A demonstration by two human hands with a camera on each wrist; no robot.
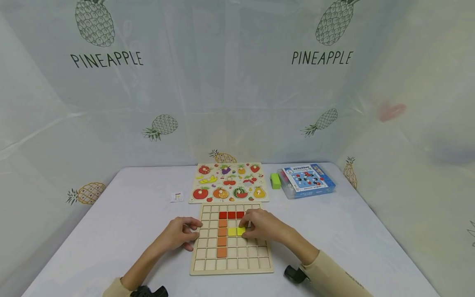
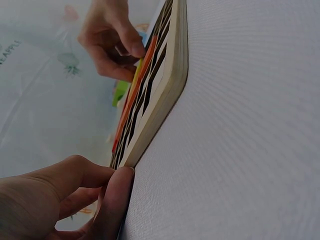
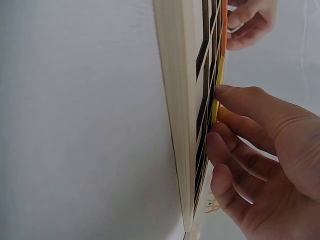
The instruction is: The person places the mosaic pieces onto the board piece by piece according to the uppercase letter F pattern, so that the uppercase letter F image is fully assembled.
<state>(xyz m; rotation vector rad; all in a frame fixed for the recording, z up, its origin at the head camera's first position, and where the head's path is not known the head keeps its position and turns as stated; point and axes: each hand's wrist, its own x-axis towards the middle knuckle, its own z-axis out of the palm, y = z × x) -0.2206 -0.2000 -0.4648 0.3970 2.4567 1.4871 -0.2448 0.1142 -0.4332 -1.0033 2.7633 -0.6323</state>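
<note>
A wooden grid board lies flat on the table in front of me. My left hand grips its left edge between thumb and fingers, seen closely in the left wrist view. Over the board's middle, my right hand pinches a yellow square tile by thumb and index finger, at a cell right of another yellow tile. Red tiles form a short row near the top. Below the leftmost red one runs a column of orange tiles. The right fingers partly cover the grid's right side.
Behind the board lies a fruit puzzle with knobbed pieces. To its right are a green block and a plastic box with a molecule picture. A small printed card sits at the left. A pineapple-printed curtain hangs behind the table.
</note>
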